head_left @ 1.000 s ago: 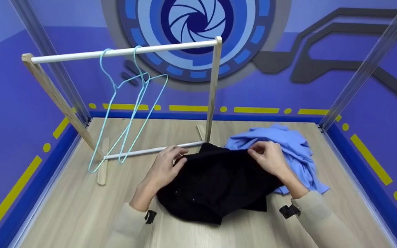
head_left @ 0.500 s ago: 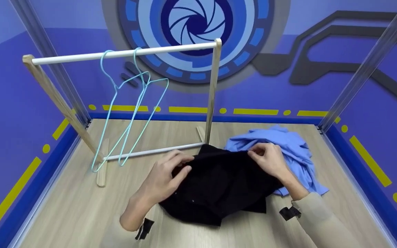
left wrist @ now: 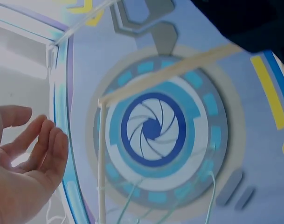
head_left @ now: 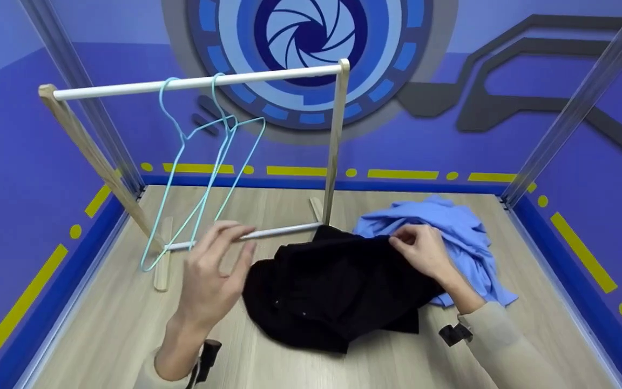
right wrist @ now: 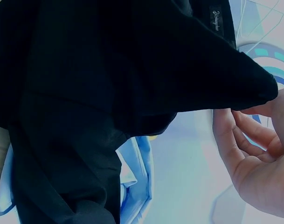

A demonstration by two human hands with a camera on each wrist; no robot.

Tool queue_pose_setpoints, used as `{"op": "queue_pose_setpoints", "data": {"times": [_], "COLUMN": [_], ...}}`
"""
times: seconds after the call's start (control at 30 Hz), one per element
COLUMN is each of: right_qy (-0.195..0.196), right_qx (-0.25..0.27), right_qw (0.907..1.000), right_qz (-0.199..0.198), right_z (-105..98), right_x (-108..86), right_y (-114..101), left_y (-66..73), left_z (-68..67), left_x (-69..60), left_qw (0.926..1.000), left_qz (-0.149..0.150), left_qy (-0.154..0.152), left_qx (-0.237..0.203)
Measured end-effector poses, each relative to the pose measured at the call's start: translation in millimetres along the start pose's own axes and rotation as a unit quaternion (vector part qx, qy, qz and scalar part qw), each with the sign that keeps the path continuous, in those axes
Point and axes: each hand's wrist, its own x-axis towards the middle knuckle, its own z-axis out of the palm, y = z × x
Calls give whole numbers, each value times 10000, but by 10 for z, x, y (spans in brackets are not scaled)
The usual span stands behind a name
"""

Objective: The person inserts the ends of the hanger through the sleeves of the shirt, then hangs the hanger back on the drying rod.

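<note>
Left hand off the black garment, right hand keeps its pinch

Left hand (head_left: 211, 278) has left the cloth's near-left edge over the last 1 s; now lower left of the head view, thumb and fingers apart, nothing held. Right hand (head_left: 423, 249) hasn't really moved: thumb and fingertips clamped on the black garment's top edge, right of centre. So only 1 hand supports it. Black garment (head_left: 338, 286) sits lower centre, crumpled; label (right wrist: 216, 21) shows upper right in the right wrist view.

Around: blue garment (head_left: 451, 221) bunched at centre right, partly covered by the black garment and right hand. Rack (head_left: 268, 75) upper left, 2 teal hangers (head_left: 182, 137) on it, outlines crossing. Left hand blocks part of the lower rod (head_left: 289, 229); contact with hangers, cannot tell.
</note>
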Motion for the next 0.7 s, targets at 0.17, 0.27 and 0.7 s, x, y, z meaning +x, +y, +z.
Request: {"op": "queue_pose_setpoints", "data": {"times": [0.17,0.27,0.7], "right_qy": [4,-9,-21], "right_qx": [58,64,16], "right_qw": [10000,10000,10000], "right_qz": [23,3,-68], "right_z": [9,18,21], "right_x": [2,7,-2], "right_y": [3,5,14], "left_y": [-27,-56,-222], "left_z": [-108,-171,-516], "left_x": [6,22,137], "left_qw": [9949,9892,9668], "left_qz": [-578,-840,-1827], "left_qy": [690,949,1153], "left_qx": [451,740,1363]}}
